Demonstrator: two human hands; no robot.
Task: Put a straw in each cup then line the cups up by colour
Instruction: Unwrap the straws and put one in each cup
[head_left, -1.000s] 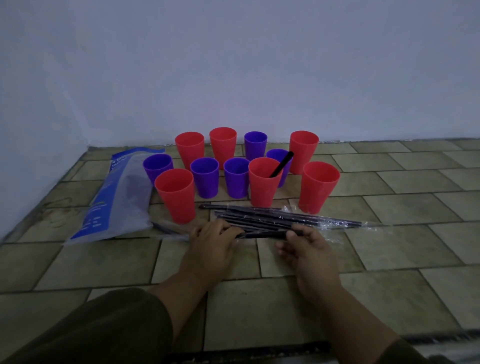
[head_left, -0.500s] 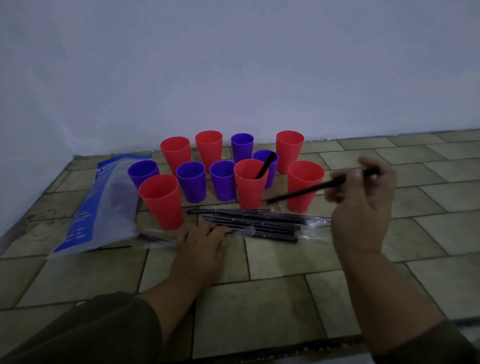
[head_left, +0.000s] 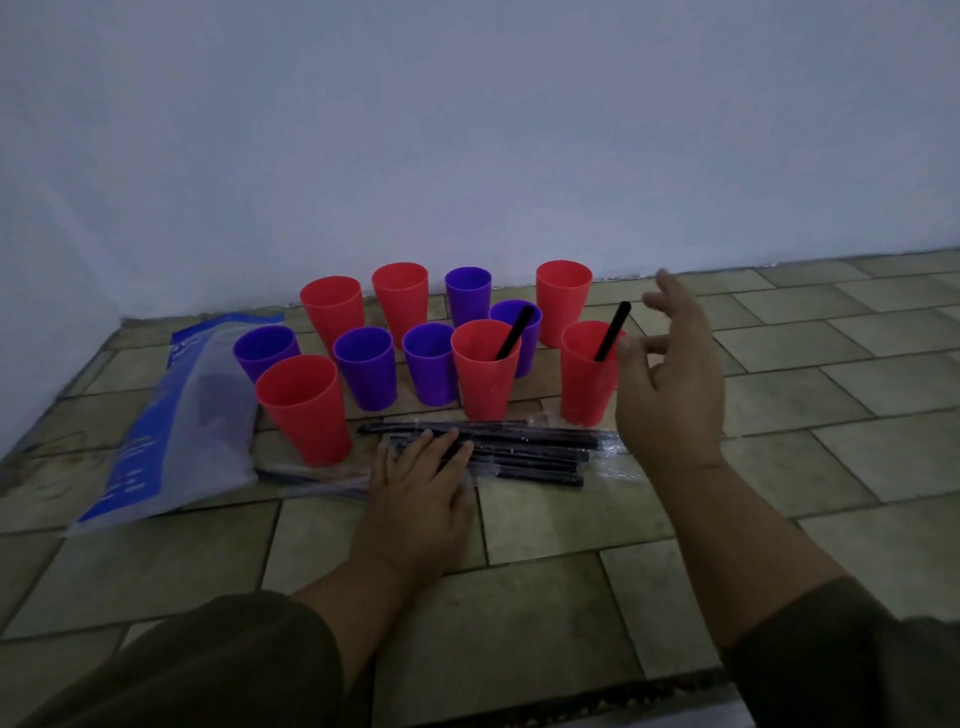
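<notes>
Several red and purple cups stand on the tiled floor near the wall. A black straw (head_left: 613, 331) leans in the right front red cup (head_left: 587, 379). Another black straw (head_left: 514, 332) leans in the middle front red cup (head_left: 483, 374). The front left red cup (head_left: 304, 410) and the purple cups, such as one (head_left: 366, 374), hold nothing that I can see. My right hand (head_left: 667, 374) hovers just right of the right front red cup, fingers spread, holding nothing. My left hand (head_left: 415, 488) lies flat on the clear packet of black straws (head_left: 519, 452) on the floor.
A blue and clear plastic bag (head_left: 171, 415) lies on the floor left of the cups. The white wall (head_left: 467, 130) rises right behind the cups. Bare tiles (head_left: 805, 395) spread to the right and in front.
My right hand drew a straw from the packet, carried it up and right, and let it go in the right front red cup. My left hand stayed on the packet.
</notes>
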